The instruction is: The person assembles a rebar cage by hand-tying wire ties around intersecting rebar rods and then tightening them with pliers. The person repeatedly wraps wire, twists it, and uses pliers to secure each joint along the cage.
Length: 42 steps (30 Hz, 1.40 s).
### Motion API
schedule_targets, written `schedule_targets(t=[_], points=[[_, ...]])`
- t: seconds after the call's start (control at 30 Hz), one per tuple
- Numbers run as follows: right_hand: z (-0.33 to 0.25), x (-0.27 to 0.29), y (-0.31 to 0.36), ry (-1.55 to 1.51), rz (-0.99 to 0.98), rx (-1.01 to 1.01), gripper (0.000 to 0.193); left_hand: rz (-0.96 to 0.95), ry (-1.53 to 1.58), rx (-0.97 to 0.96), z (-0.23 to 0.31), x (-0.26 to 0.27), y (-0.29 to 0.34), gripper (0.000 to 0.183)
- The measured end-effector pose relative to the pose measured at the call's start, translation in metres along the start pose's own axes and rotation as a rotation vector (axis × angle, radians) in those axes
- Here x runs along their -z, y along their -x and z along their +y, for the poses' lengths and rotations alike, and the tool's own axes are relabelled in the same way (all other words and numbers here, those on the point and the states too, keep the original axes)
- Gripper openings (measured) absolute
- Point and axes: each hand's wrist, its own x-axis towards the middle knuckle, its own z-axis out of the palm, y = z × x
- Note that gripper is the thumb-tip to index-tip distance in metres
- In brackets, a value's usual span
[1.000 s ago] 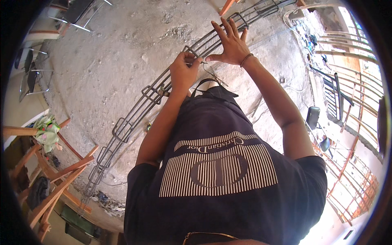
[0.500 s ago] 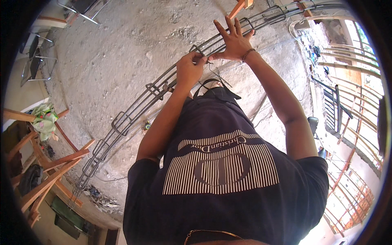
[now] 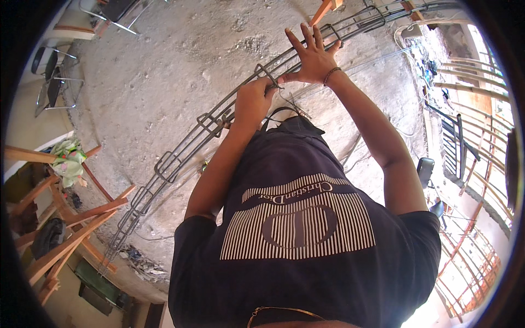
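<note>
A long steel rebar cage (image 3: 205,124), bars joined by rectangular stirrups, runs diagonally in front of me from lower left to upper right. My left hand (image 3: 252,104) is closed at its near side, thumb and fingertips pinched by a stirrup (image 3: 266,74) on a thin tie wire (image 3: 281,87). Loose ends of thin wire dangle below the fingertips. My right hand (image 3: 316,61) lies over the cage with fingers spread wide. Its thumb reaches toward the left fingertips, close to the wire; whether it touches the wire is hard to see.
Rough concrete floor (image 3: 164,76) spreads beneath the cage. Folding chairs (image 3: 54,82) stand at the far left. Timber pieces (image 3: 82,229) and a light green cloth (image 3: 68,164) are piled at lower left. Bamboo poles (image 3: 473,82) and a dark metal frame (image 3: 454,136) stand to the right.
The view has shifted slightly. My left hand has turned a little, its fingers drawn closer round the pinch; my right hand stays spread in nearly the same place.
</note>
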Motion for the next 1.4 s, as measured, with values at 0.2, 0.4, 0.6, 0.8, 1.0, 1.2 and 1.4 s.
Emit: schedule_targets(t=[0.2,0.4,0.6,0.8,1.0,1.2,1.4], points=[[-0.001,-0.001,-0.001,-0.011,0.007,0.004,0.135,0.131,0.008,-0.014,-0.005,-0.017,0.008,0.017],[0.0,-0.004,-0.001,-0.015,0.005,0.011,0.136,0.181,-0.03,-0.078,-0.011,-0.023,0.009,0.017],[0.005,-0.009,0.015,-0.223,0.278,0.079,0.109,0.134,-0.021,-0.07,-0.014,-0.02,0.01,0.021],[-0.023,0.014,0.081,-0.843,0.312,0.002,0.033,0.052,-0.015,-0.049,0.002,-0.004,0.009,0.022],[-0.057,0.062,0.096,-1.159,0.023,-0.001,0.018,-0.051,0.174,0.092,0.021,0.032,0.065,0.027],[-0.14,0.027,0.071,-0.684,-0.344,0.341,0.042,-0.379,0.207,0.245,-0.003,0.032,0.119,0.035],[-0.168,-0.017,0.082,-0.656,-0.257,0.289,0.032,-0.72,0.538,0.466,-0.032,0.054,0.142,0.036]])
